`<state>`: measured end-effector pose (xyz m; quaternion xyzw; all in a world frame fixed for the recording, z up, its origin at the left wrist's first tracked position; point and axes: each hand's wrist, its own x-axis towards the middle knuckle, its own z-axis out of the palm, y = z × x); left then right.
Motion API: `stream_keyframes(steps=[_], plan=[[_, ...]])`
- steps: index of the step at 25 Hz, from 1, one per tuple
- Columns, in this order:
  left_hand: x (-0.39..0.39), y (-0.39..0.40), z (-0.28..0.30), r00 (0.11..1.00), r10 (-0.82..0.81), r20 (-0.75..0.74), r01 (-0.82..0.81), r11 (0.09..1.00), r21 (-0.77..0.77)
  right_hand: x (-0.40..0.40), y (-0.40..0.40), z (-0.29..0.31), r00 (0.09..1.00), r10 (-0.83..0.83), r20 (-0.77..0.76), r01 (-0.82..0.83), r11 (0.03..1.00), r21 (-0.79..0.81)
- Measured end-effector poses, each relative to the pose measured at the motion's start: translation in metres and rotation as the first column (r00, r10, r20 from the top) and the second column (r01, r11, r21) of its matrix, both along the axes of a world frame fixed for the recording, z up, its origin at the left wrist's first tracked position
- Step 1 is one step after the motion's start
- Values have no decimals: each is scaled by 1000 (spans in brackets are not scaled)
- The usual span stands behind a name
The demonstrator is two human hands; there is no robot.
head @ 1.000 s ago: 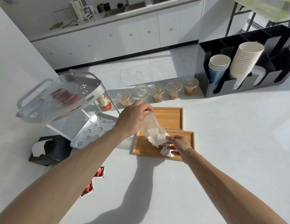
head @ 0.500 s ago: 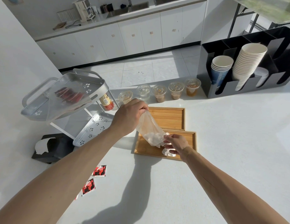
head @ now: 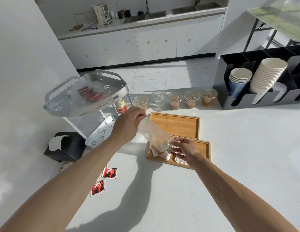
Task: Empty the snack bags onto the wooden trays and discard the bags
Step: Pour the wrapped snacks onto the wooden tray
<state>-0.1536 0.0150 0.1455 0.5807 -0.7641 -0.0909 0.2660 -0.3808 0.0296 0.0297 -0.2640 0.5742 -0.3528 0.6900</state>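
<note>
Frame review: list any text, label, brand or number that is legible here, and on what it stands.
None is legible.
Red packets: white logo and small print, too blurred.
Yellow-labelled can under the rack: print too small.
White wrappers on the near wooden tray: faint marks, unreadable.

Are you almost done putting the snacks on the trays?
Not yet. Some small snack packets already lie on the near wooden tray. The left hand and right hand hold the clear bag tipped over it. The far tray is bare, and no bag looks discarded.
</note>
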Motion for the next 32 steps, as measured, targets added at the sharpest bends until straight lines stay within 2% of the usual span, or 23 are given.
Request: stream_keyframes(steps=[3, 9, 13, 15, 18, 21, 24, 28, 32], plan=[[14, 13, -8, 985, 96, -141, -92, 995, 33, -10, 12, 15, 999, 29, 25, -27, 996, -83], [29, 52, -27, 857, 288, -428, -204, 951, 231, -17, 47, 41, 966, 36, -256, -110, 954, -278], [36, 81, -40, 762, 393, -515, -237, 909, 343, -14, 64, 42, 934, 27, -357, -151, 934, -324], [40, 96, -48, 726, 427, -539, -223, 887, 403, -8, 71, 41, 934, 35, -355, -164, 926, -339], [49, 120, -66, 703, 485, -519, -224, 845, 486, 2, 82, 36, 943, 33, -332, -162, 915, -369], [60, 143, -83, 749, 499, -436, -280, 834, 475, 15, 93, 31, 944, 49, -327, -168, 923, -347], [77, 167, -100, 770, 523, -366, -334, 819, 466, 38, 103, 25, 945, 144, -294, -227, 935, -271], [116, 208, -129, 668, 667, -329, -467, 720, 513, 82, 121, 11, 886, 390, -252, -432, 890, -145], [170, 252, -148, 619, 752, -225, -563, 625, 540, 136, 141, -11, 805, 548, -226, -574, 816, -68]])
